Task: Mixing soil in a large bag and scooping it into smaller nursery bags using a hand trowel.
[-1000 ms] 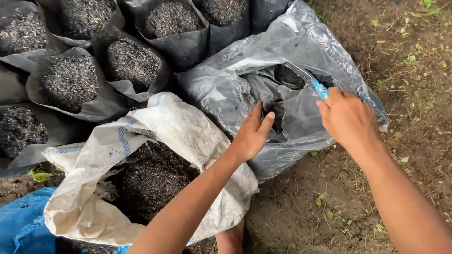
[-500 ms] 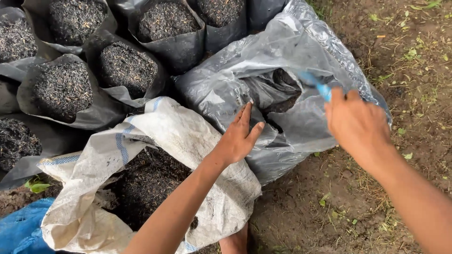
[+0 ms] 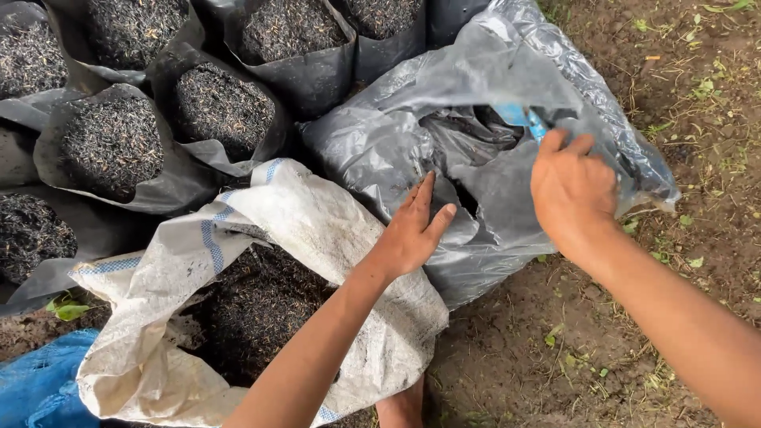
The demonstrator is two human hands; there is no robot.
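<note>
A: Where was the left hand (image 3: 412,230)?

B: It lay flat on the big crumpled grey plastic bag (image 3: 396,143), fingers spread and loose, gripping nothing, just below the bag's dark torn opening.

A: And the right hand (image 3: 572,190)?

B: It was at the right of that same opening, fingers curled around a small blue-handled tool (image 3: 529,121) whose tip pointed into the bag. It may have been a knife or cutter; the blade was too hidden in the folds to tell.

A: What sat beside the grey bag?

B: Touching its lower left side, under the left forearm, was a dirty white woven sack with blue stripes (image 3: 317,230), open and full of dark husk-like material (image 3: 254,309). Above and left of the grey bag stood rows of small black plastic grow bags (image 3: 198,150) packed with the same dark fill. Right of it and below it was bare brown soil with sparse grass (image 3: 674,119). A blue woven sheet (image 3: 36,388) showed well left of the grey bag, beyond the white sack.
</note>
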